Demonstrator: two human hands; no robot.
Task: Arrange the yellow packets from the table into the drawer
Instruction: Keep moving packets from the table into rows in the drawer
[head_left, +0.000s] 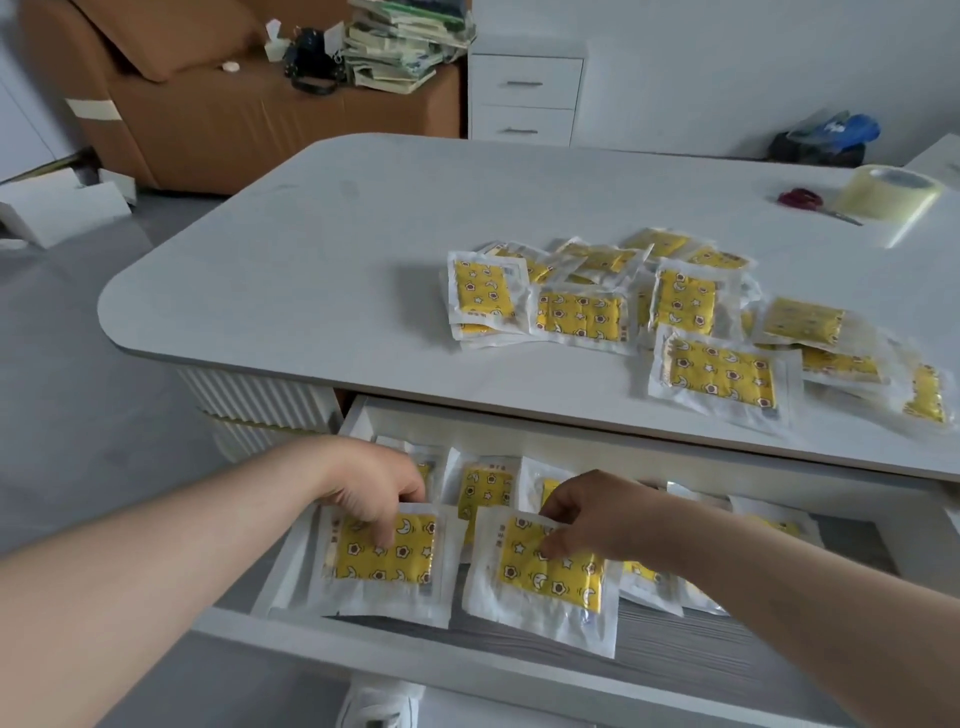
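Head view, the only one we have: our left hand (374, 493) reaches into the open drawer (467, 657) at lower centre. Its grip is closed on the top edge of one yellow packet (387, 553), with the fingertips over the yellow face. Our right hand (587, 514), just beside it, has its grip pinched on the upper edge of a second packet (550, 569). We judge that both are being laid flat, side by side at the drawer's front, so that the rows come out even. More packets lie behind them in a back row (485, 488).

A loose heap of packets (649, 312) waits on the table (363, 234) at right centre, so we reckon plenty is left to move. Each packet shows stars, moons and flower faces on yellow inside a clear wrapper. A printed strip runs along one edge, too small for us to read. Tape (891, 192) and scissors (802, 200) lie at the upper right.
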